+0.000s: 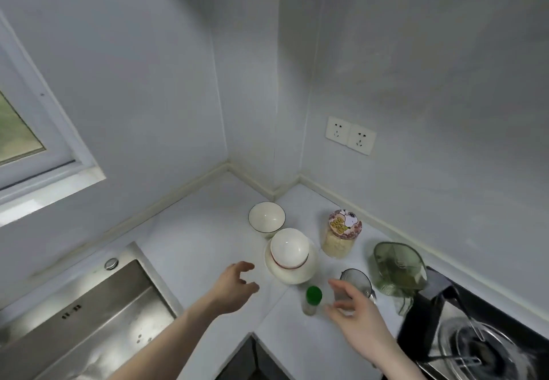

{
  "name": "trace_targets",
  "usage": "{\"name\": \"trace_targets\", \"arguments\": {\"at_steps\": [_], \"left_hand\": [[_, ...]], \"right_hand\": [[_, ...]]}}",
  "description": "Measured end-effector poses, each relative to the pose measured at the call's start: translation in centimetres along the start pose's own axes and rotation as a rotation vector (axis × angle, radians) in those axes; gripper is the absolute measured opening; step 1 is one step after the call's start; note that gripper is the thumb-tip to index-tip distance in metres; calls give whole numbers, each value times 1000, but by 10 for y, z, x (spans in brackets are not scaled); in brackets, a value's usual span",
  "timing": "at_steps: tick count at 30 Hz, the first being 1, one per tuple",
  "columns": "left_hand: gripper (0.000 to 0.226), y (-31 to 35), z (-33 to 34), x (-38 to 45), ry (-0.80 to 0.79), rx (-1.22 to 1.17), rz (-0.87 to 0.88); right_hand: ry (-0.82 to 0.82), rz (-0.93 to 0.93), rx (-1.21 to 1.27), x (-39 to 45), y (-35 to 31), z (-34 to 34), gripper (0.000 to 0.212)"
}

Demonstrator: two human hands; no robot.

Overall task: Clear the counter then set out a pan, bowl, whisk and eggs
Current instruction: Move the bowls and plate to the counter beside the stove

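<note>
1. Your left hand (234,286) hovers over the counter (190,240), fingers spread and curled, holding nothing, just left of the plate (292,272).
2. Your right hand (353,308) hangs above the counter's front edge, fingers spread and empty, just right of the bottle (312,301) with the green cap and partly in front of the glass (356,281). Motion blur softens its fingertips.
3. A bowl (288,249) lies tilted on the plate, its opening turned toward you.
4. A second bowl (266,218) with a dark rim stands upright behind the plate, toward the corner.
5. A jar (341,235) with a cartoon lid stands right of the plate, pale contents inside.
6. A green strainer (398,266) sits further right, near the wall, touching the black stove edge (427,314).
7. The stove's burner (481,350) is at lower right, a wire utensil (472,324) resting over it.
8. The steel sink (89,314) fills the lower left, below the window (26,141).
9. Two sockets (350,135) sit on the right wall.
10. No pan, whisk or eggs are in view.
</note>
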State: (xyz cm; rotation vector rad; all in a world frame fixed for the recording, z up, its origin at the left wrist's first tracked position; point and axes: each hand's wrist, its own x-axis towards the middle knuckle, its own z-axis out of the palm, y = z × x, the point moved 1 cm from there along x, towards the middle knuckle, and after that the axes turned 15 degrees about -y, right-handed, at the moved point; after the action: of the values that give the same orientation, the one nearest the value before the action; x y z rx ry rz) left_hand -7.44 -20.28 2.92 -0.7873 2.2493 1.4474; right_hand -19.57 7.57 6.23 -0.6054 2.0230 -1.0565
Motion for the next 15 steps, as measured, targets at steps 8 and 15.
{"name": "trace_targets", "arguments": {"at_steps": [8,15], "left_hand": [[60,7,-30,104,-108,-203,-106],[32,-7,-21,147,-283,-164,-314]], "right_hand": [[148,65,59,29,-2,9,47],[214,112,129,51,-22,29,37]]}}
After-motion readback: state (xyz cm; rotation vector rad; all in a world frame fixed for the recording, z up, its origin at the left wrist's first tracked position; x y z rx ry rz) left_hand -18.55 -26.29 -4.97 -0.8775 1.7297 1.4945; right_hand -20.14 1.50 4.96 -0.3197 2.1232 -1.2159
